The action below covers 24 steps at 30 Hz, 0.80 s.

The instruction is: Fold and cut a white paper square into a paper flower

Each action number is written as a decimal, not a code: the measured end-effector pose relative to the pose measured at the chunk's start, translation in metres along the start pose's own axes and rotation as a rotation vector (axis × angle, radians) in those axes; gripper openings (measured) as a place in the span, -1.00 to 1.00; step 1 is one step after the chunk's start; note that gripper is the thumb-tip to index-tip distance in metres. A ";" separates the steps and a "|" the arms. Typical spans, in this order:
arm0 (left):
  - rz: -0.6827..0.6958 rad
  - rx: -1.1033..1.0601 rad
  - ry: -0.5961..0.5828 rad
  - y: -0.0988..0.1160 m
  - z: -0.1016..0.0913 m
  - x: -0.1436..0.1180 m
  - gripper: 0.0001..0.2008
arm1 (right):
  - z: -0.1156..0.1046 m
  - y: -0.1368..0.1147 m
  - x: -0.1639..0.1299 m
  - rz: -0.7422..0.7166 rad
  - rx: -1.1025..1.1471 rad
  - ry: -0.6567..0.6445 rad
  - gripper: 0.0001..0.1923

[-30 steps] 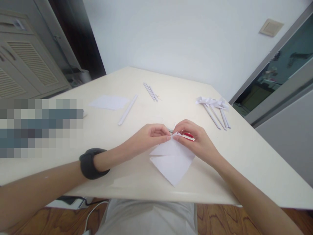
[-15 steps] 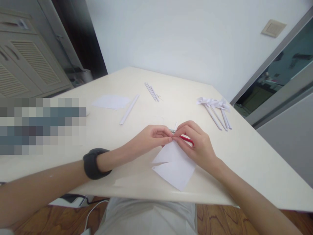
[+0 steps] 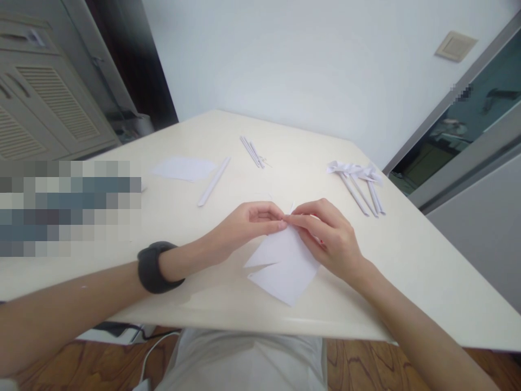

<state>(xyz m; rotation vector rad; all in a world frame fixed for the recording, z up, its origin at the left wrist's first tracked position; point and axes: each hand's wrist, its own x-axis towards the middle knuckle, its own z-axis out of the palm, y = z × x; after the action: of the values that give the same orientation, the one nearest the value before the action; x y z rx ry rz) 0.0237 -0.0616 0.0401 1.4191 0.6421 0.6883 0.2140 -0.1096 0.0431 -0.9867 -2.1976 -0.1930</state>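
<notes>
A white sheet of paper (image 3: 285,277) with slits cut in from its edges hangs between my hands above the table's near side. My left hand (image 3: 256,220) pinches its far corner between thumb and fingertips. Close against it, my right hand (image 3: 331,233) is closed at the same corner, its fingertips touching those of the left. The fingers hide what exactly happens at the corner. Only a speck of a red-handled tool (image 3: 321,241) shows past my right fingers. A thin white strip (image 3: 292,205) lies just beyond the fingertips.
On the white table (image 3: 427,271), a rolled paper tube (image 3: 214,182) lies beside flat paper (image 3: 183,168). Several thin paper sticks (image 3: 251,152) are farther back. Paper pinwheels (image 3: 354,171) on stick handles lie at the right. A wall (image 3: 260,65) borders the far edge.
The paper has shifted slightly left and up with both hands. My right hand now covers nearly all of the red-handled tool, and its metal part no longer shows.
</notes>
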 end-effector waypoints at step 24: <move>0.230 0.467 0.062 0.003 0.004 -0.007 -0.79 | 0.000 -0.007 0.007 0.367 0.418 -0.093 -0.97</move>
<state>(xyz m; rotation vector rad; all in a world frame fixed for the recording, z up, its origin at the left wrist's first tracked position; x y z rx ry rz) 0.0221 -0.0699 0.0432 1.9311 0.7247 0.7978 0.2057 -0.1107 0.0487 -1.1440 -1.9770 0.4703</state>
